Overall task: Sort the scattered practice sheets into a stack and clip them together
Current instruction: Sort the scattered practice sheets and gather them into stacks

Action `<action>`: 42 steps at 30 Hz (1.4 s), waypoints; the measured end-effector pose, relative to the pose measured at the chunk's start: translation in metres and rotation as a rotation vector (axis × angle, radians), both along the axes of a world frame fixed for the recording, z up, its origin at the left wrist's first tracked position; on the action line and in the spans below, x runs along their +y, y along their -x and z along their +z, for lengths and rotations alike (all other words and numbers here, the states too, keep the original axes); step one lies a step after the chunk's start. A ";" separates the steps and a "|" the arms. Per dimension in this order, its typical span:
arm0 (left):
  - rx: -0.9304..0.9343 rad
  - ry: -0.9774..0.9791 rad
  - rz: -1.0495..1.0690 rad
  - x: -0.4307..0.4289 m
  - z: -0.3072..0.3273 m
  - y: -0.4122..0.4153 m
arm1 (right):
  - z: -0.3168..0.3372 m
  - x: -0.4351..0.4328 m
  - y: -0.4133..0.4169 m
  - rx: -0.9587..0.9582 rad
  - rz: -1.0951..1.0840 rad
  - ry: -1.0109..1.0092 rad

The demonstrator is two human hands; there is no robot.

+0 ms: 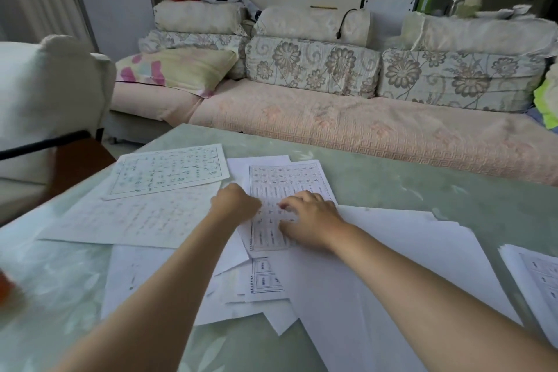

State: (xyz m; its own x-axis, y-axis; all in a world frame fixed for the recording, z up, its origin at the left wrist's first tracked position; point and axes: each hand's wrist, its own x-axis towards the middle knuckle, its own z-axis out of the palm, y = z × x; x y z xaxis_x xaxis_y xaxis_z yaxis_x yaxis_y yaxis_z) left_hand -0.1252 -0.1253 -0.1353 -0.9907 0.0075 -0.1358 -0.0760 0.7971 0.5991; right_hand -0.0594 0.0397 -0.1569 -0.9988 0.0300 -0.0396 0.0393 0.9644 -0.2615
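Note:
Several white practice sheets lie scattered and overlapping on a pale green table [422, 178]. A sheet with a red-printed grid [287, 178] lies in the middle. My left hand [234, 201] rests curled at this sheet's left edge. My right hand [308, 217] lies flat on the same sheet, fingers spread and pressing down. A sheet with a dark bordered grid [169, 172] lies at the far left, above a faint-printed sheet [136, 217]. Blank white sheets [407, 251] spread under my right forearm. Another printed sheet pile [534, 278] sits at the right edge. No clip is visible.
A sofa with floral cushions [332, 69] runs behind the table's far edge. A white padded chair [45, 90] stands at the left. An orange blurred object [7, 287] sits at the table's left edge.

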 end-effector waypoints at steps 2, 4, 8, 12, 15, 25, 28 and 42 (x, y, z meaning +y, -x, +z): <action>-0.055 -0.191 0.052 0.003 0.004 0.004 | -0.002 0.001 0.000 0.031 0.014 -0.005; -0.152 -0.368 0.066 0.006 0.007 0.009 | -0.006 0.002 -0.001 0.074 0.025 0.005; -0.266 -0.586 0.085 0.013 0.006 0.014 | -0.016 0.006 -0.003 0.154 0.034 0.039; -0.097 -0.448 0.032 0.006 0.006 0.016 | -0.017 0.010 -0.002 0.189 0.006 0.082; 0.080 -0.462 0.015 -0.013 0.018 0.018 | -0.011 0.014 0.001 0.173 -0.083 0.149; 0.205 -0.956 -0.049 -0.094 0.076 -0.009 | 0.059 -0.008 0.005 0.232 -0.259 0.871; 0.217 -1.078 -0.150 -0.100 0.097 -0.025 | 0.084 -0.018 -0.003 0.279 -0.177 0.931; 0.106 -0.702 -0.261 -0.043 0.096 -0.111 | 0.105 0.044 -0.113 -0.023 -0.388 0.908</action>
